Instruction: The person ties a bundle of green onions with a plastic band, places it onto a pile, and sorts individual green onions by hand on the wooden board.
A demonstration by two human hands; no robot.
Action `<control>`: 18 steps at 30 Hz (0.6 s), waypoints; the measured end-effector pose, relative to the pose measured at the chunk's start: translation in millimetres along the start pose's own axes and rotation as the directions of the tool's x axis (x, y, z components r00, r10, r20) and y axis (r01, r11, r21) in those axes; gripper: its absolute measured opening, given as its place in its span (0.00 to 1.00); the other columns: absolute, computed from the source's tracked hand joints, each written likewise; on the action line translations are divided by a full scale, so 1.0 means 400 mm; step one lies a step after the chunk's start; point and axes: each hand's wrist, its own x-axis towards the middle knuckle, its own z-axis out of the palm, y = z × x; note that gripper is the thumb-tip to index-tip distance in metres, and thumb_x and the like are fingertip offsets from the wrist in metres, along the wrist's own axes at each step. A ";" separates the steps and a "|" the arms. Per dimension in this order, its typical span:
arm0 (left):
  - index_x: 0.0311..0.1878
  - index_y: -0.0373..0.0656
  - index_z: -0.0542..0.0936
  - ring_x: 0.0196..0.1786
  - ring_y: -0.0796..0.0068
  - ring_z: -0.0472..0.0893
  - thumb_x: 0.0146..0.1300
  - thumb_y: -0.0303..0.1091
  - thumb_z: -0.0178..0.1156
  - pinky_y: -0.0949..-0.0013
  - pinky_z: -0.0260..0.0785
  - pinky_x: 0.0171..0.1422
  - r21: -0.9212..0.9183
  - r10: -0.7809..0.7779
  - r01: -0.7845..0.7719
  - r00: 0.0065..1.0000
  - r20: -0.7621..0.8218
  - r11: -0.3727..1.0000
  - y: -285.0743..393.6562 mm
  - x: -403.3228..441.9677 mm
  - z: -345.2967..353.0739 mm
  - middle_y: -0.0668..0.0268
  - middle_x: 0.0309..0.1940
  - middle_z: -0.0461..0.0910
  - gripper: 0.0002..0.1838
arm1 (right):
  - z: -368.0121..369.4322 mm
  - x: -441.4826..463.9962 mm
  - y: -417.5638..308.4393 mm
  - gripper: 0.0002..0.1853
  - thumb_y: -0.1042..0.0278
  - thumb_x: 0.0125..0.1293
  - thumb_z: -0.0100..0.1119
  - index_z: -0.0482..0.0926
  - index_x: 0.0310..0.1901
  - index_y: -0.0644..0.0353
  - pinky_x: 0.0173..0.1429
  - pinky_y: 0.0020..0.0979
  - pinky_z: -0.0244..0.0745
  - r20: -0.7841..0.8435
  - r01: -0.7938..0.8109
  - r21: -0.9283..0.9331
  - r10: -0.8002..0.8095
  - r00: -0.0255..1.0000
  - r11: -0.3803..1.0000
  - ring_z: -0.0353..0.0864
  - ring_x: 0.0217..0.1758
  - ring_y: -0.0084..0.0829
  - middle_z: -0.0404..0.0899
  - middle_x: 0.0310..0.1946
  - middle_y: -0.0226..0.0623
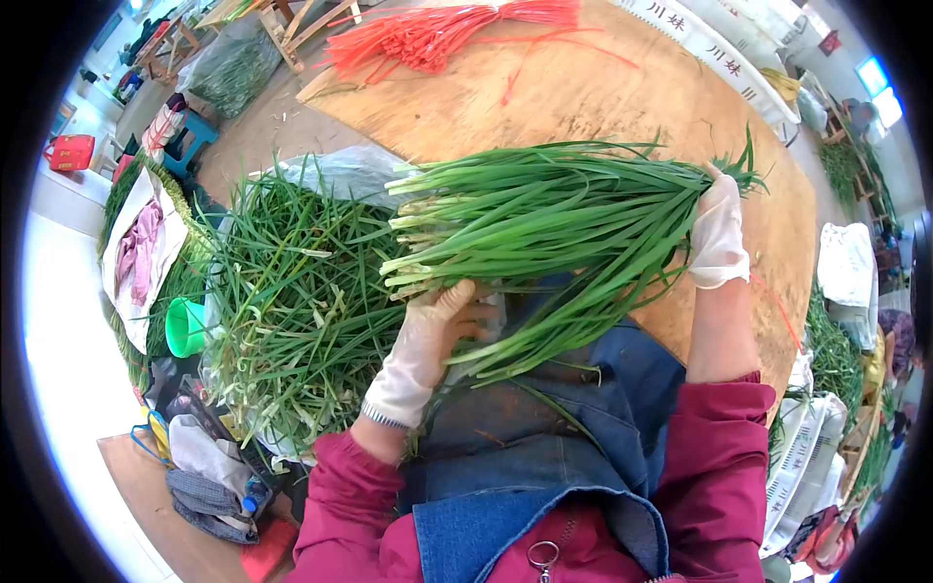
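Note:
A large bunch of garlic chives [544,214] lies sideways above my lap, its pale cut ends to the left and its green tips to the right. My right hand [720,233], in a white glove, is closed around the leafy tip end. Beneath the pale stems, my left hand [439,325], also gloved, holds the bunch from below with its thumb against the stalks; its fingers are partly hidden by leaves. Some leaves droop from the bunch over my denim apron [515,437].
A heap of loose chive leaves [301,291] in a plastic bag stands at my left, beside a green cup [185,327]. Red plastic ties [428,39] lie at the far side of the wooden table [583,92]. White printed boxes [724,58] stand beyond.

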 end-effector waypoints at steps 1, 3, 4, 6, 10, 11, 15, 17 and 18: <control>0.45 0.36 0.76 0.36 0.68 0.80 0.59 0.37 0.60 0.69 0.71 0.37 -0.240 -0.024 0.033 0.999 0.041 0.970 -0.011 0.017 0.007 0.55 0.39 0.79 0.16 | 0.004 -0.002 0.000 0.18 0.58 0.66 0.41 0.74 0.40 0.66 0.48 0.35 0.70 -0.012 -0.004 -0.008 0.003 1.000 1.000 0.77 0.37 0.38 0.80 0.33 0.43; 0.42 0.37 0.76 0.21 0.75 0.73 0.60 0.33 0.60 0.74 0.62 0.23 -0.212 0.003 -0.009 1.000 -0.030 0.977 -0.017 0.022 0.012 0.64 0.25 0.77 0.11 | 0.011 -0.037 -0.013 0.18 0.57 0.67 0.40 0.74 0.37 0.64 0.43 0.32 0.71 -0.018 0.000 -0.043 -0.001 1.000 0.999 0.77 0.33 0.35 0.79 0.30 0.39; 0.42 0.36 0.76 0.19 0.76 0.71 0.60 0.33 0.60 0.75 0.60 0.22 -0.170 0.024 -0.028 0.999 -0.020 0.985 -0.014 0.018 0.004 0.66 0.23 0.75 0.11 | 0.022 -0.058 -0.020 0.17 0.57 0.67 0.40 0.74 0.35 0.61 0.40 0.31 0.71 -0.029 -0.011 -0.070 0.009 1.000 0.997 0.76 0.32 0.32 0.79 0.29 0.37; 0.40 0.36 0.78 0.15 0.80 0.64 0.60 0.30 0.59 0.77 0.53 0.18 -0.153 -0.032 0.025 0.998 -0.046 0.988 0.001 -0.001 0.000 0.69 0.18 0.72 0.09 | 0.023 -0.055 -0.022 0.17 0.57 0.68 0.39 0.75 0.33 0.59 0.38 0.29 0.71 -0.010 -0.017 -0.093 0.016 1.000 0.996 0.76 0.30 0.30 0.79 0.27 0.34; 0.40 0.34 0.80 0.15 0.81 0.65 0.60 0.28 0.58 0.78 0.52 0.18 -0.130 0.011 -0.023 0.996 -0.091 0.991 0.032 -0.042 -0.006 0.68 0.17 0.72 0.08 | 0.022 -0.004 -0.008 0.17 0.57 0.68 0.39 0.74 0.33 0.60 0.37 0.29 0.72 0.044 -0.002 -0.045 0.004 0.999 0.999 0.76 0.28 0.31 0.78 0.25 0.34; 0.40 0.34 0.79 0.15 0.81 0.64 0.59 0.30 0.59 0.77 0.53 0.19 -0.137 0.014 -0.026 0.996 -0.087 0.990 0.032 -0.044 -0.010 0.69 0.17 0.71 0.09 | 0.027 0.001 -0.005 0.17 0.57 0.68 0.39 0.74 0.33 0.60 0.36 0.30 0.72 0.044 0.004 -0.026 -0.003 0.999 1.000 0.76 0.27 0.31 0.78 0.25 0.34; 0.39 0.34 0.79 0.15 0.79 0.63 0.59 0.34 0.60 0.75 0.53 0.19 -0.186 0.012 -0.020 0.999 -0.042 0.982 0.021 -0.053 -0.029 0.69 0.18 0.69 0.12 | 0.016 0.026 0.003 0.18 0.57 0.68 0.39 0.75 0.33 0.61 0.36 0.29 0.72 0.103 -0.027 -0.029 0.030 0.994 0.999 0.75 0.25 0.33 0.79 0.25 0.35; 0.38 0.34 0.79 0.15 0.79 0.62 0.58 0.34 0.60 0.75 0.52 0.20 -0.222 0.005 -0.006 1.000 -0.006 0.975 0.013 -0.058 -0.035 0.69 0.17 0.69 0.12 | 0.016 0.041 0.003 0.18 0.58 0.68 0.39 0.75 0.33 0.62 0.36 0.29 0.71 0.069 -0.047 0.011 0.046 0.997 0.999 0.75 0.25 0.33 0.79 0.25 0.36; 0.38 0.33 0.79 0.15 0.79 0.62 0.58 0.33 0.60 0.75 0.51 0.21 -0.242 0.002 0.000 1.000 0.010 0.970 0.009 -0.061 -0.036 0.69 0.16 0.68 0.11 | 0.015 0.047 0.002 0.18 0.58 0.68 0.39 0.75 0.34 0.62 0.36 0.28 0.71 0.051 -0.056 0.030 0.055 0.997 0.998 0.75 0.25 0.33 0.79 0.25 0.37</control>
